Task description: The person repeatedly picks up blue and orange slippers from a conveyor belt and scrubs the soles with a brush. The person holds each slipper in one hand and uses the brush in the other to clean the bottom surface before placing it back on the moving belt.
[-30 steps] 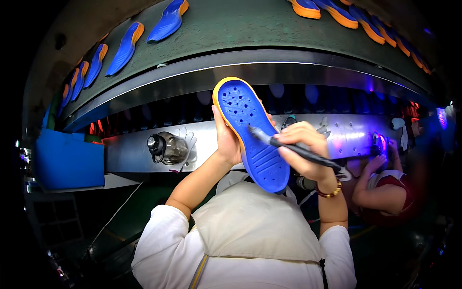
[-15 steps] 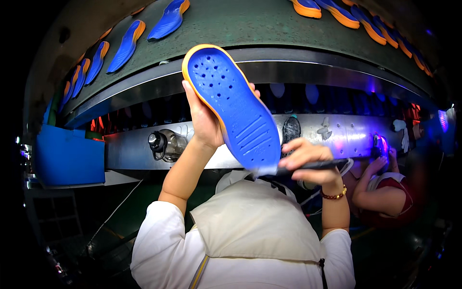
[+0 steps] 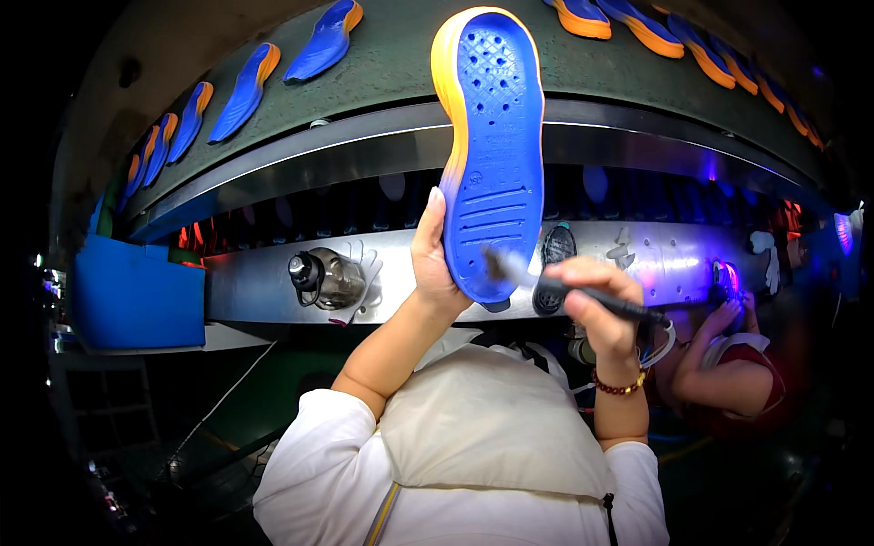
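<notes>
A blue shoe sole with an orange side wall stands nearly upright before me, its holed and ribbed face toward me. My left hand is closed around its lower left edge, the thumb along the side. In my right hand I grip a black-handled brush whose handle has a pale tube at its rear end. The blurred bristles are at the lower end of the sole's face and seem to touch it.
More blue-and-orange soles lie along the green belt ahead. The metal ledge below holds a clear bottle, a glove and a black shoe piece. A co-worker sits at the right.
The sole has swung more upright and moved up and right with my left hand. The brush has shifted from the sole's bottom edge onto its lower face.
</notes>
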